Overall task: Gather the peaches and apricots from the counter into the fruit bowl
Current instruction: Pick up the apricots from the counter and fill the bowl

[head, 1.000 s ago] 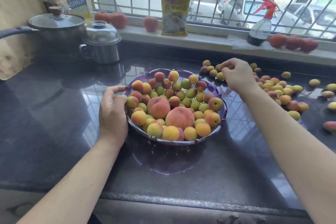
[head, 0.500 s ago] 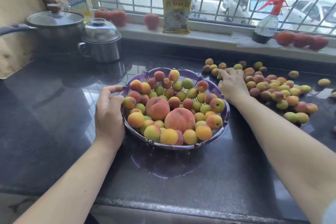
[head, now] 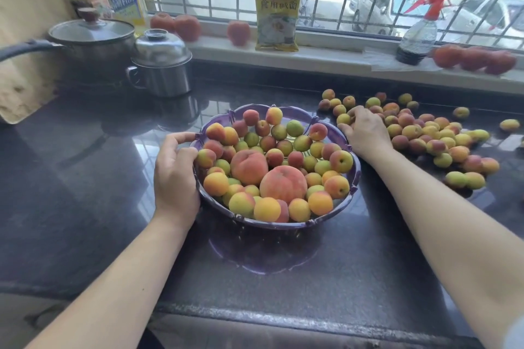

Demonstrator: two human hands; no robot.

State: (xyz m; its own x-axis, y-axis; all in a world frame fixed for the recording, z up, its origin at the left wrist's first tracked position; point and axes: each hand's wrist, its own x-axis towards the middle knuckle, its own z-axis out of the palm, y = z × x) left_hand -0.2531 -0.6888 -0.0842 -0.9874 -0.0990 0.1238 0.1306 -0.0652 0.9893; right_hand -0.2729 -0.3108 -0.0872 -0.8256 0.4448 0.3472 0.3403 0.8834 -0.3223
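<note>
A purple fruit bowl point(head: 286, 224) stands mid-counter, heaped with several apricots and two large peaches point(head: 249, 166). My left hand point(head: 175, 176) grips the bowl's left rim, thumb curled over the edge. My right hand point(head: 365, 133) lies palm down just right of the bowl, its fingers curled over apricots at the near edge of the loose pile point(head: 431, 139); what it holds is hidden under the palm. Several more apricots lie scattered across the counter to the right.
A lidded pot point(head: 93, 37) and a steel lidded mug point(head: 161, 65) stand at the back left. The window sill carries red peaches point(head: 473, 58), a yellow packet point(head: 278, 14) and a spray bottle point(head: 416, 37). The counter's front edge point(head: 255, 317) runs below my forearms.
My right hand has come down from the far apricots toward the bowl's right rim and settled on the near pile. The left hand has stayed on the rim. The view has shifted slightly.
</note>
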